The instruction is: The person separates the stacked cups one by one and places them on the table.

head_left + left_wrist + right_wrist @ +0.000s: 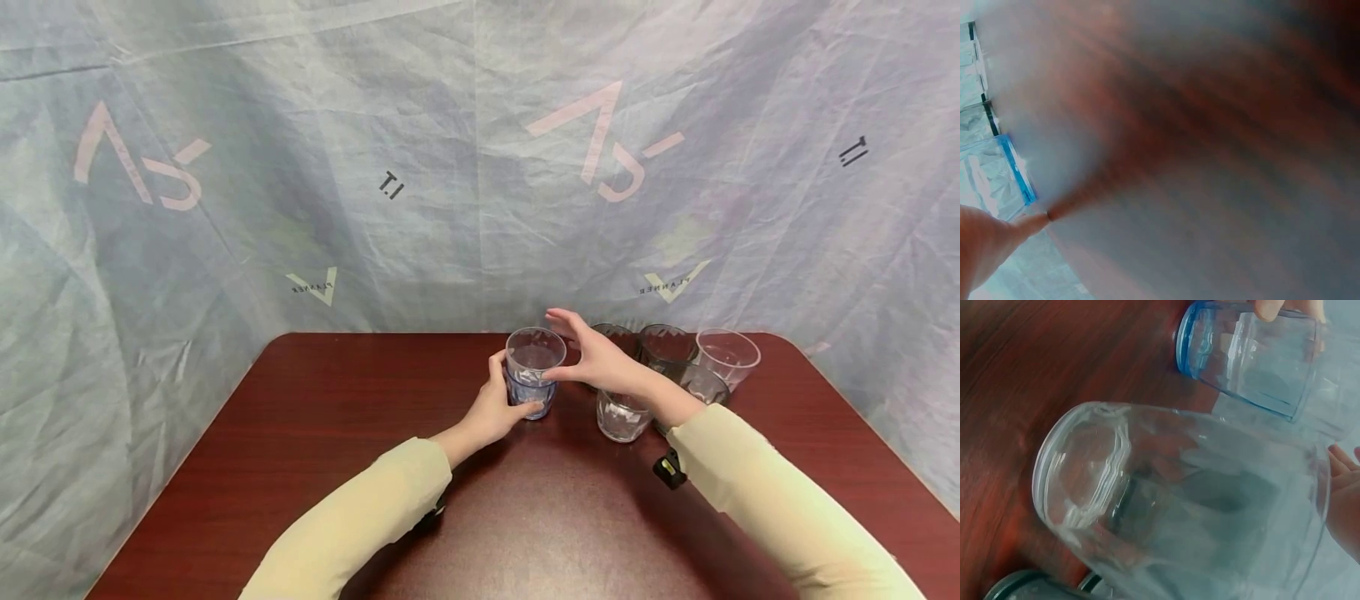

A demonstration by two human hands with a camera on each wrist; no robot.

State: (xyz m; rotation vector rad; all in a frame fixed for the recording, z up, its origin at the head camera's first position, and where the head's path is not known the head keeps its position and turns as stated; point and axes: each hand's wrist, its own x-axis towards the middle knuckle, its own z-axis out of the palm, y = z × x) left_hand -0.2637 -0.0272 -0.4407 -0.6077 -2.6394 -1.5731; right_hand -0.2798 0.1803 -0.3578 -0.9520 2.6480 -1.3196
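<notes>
My left hand (487, 410) grips a blue-tinted glass (527, 393) near the table's back edge, thumb across its front. A clear glass (535, 348) sits inside it, its upper part standing above the blue rim. My right hand (603, 360) is beside the clear glass with thumb and fingers spread apart; whether the thumb touches it I cannot tell. Below that hand a second clear glass (622, 422) stands on the table, large in the right wrist view. In the left wrist view, only part of the left hand (988, 244) and the blue glass (1013, 169) show at the edge.
Behind and under my right forearm, several dark-tinted glasses (667, 340) stand close together, partly hidden. Another clear glass (729, 348) stands at the back right. A printed grey cloth (450, 208) hangs behind the reddish-brown table (360, 392).
</notes>
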